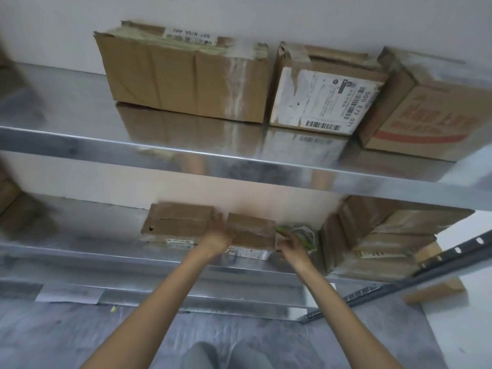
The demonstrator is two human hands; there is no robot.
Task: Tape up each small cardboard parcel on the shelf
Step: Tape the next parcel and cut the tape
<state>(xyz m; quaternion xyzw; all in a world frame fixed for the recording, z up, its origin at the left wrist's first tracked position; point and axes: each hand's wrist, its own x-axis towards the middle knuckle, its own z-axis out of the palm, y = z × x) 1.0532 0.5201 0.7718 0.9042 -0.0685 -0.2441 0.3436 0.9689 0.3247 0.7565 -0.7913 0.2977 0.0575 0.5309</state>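
Although the tall metal rack fills the view, with three big cartons on its upper shelf (80, 115) and a stack of cartons (378, 235) at the right of the lower shelf (80, 235), the work is on the lower shelf's middle stretch. A flat parcel (178, 222) lies there to the left. Just right of it is the small parcel (253, 230), which sits between the two hands near the shelf's front edge. Judging by the pale band across its top, taping of this parcel is under way and not yet finished off. The left hand (219, 234) braces the parcel's left end, its fingers (221, 219) looking fairly straight and laid against the cardboard, though blur hides the detail. The right hand (292, 245) is at the near right corner, fingers bunched and curled around what seems to be a green-and-white tape dispenser (302, 233) lying just right of the parcel. Next, the strip probably needs to be pulled down over the right end, pressed flat and cut, while the left hand keeps the light box from sliding.
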